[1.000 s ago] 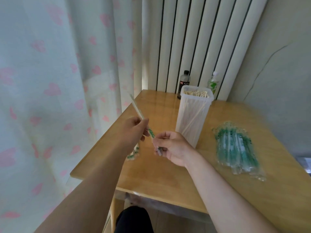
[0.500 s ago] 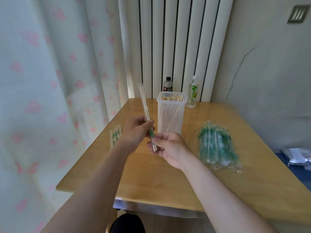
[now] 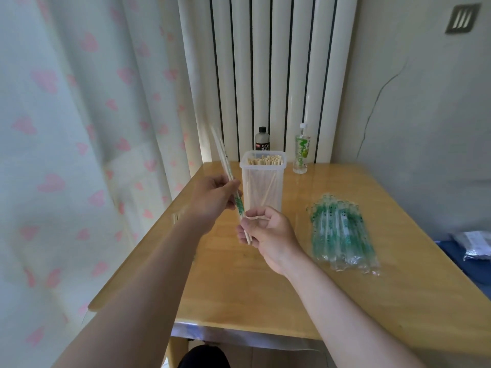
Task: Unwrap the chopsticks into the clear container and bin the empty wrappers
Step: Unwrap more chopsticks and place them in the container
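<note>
Right hand point(image 3: 268, 229): here it is, over the near half of the counter point(image 3: 239, 296); fingers curled, thumb and fingertips pinching the bare lower ends of a chopstick pair point(image 3: 230, 183)
Left hand point(image 3: 212, 197): just up and left of the right one; curled round the same pair higher on the shaft, gripping it over the wrapper point(image 3: 239, 205)
Chopstick pair: up in the air between the two hands, clear of the counter; tilted, its top leaning toward the counter's left edge; bare wood pokes out below the right thumb; the top end is blurred
Wrapper: clear sleeve with green print, showing between the two hands; how far up it reaches I cannot tell
Counter: pale glossy wood; its near edge runs under both forearms
Wrapped pile point(image 3: 342, 235): lying flat near the right edge, well apart from the hands; clear sleeves with green print, side by side, running roughly near to far
Clear container point(image 3: 261, 192): upright and open-topped, beyond the hands toward the far edge; packed with bare chopsticks point(image 3: 264, 161) standing on end, tops about level with the rim; one leans across inside
Dark bottle point(image 3: 262, 140): at the far edge, just behind the container; black cap
Green-labelled bottle point(image 3: 302, 151): at the far edge, just right of the container; white cap
Radiator point(image 3: 268, 75): tall white columns rising behind the far edge
Curtain point(image 3: 79, 128): pale with pink hearts, hanging along the left edge
</note>
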The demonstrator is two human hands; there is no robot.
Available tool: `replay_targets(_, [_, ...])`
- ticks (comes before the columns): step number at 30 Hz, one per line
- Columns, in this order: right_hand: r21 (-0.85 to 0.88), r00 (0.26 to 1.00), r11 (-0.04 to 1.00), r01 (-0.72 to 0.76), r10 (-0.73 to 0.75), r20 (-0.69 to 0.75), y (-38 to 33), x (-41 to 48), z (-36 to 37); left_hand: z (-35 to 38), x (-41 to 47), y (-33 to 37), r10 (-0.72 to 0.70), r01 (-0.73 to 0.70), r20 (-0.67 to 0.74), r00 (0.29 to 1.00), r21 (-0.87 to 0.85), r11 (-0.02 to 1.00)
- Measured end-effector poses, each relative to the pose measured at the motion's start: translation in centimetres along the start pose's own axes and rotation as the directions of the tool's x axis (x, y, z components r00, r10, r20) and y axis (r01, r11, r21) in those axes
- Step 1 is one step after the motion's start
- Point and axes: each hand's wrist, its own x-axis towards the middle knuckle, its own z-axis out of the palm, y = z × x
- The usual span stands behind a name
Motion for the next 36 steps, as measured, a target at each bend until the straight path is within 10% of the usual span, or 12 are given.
replay_targets(22, [0.071,0.997,0.997,0.021,-0.015,-0.081,-0.3,-0.2,-0.8,1.8,0.2,0.7,-0.019,0.02,0.007,1.0,-0.007,1.0])
replay_targets(36, [0.033,0.996,0.996,-0.077,0.078,-0.032,-1.5,-1.8,-6.0,0.3,2.3,1.3,-0.093,0.02,-0.302,0.949,-0.237,0.971])
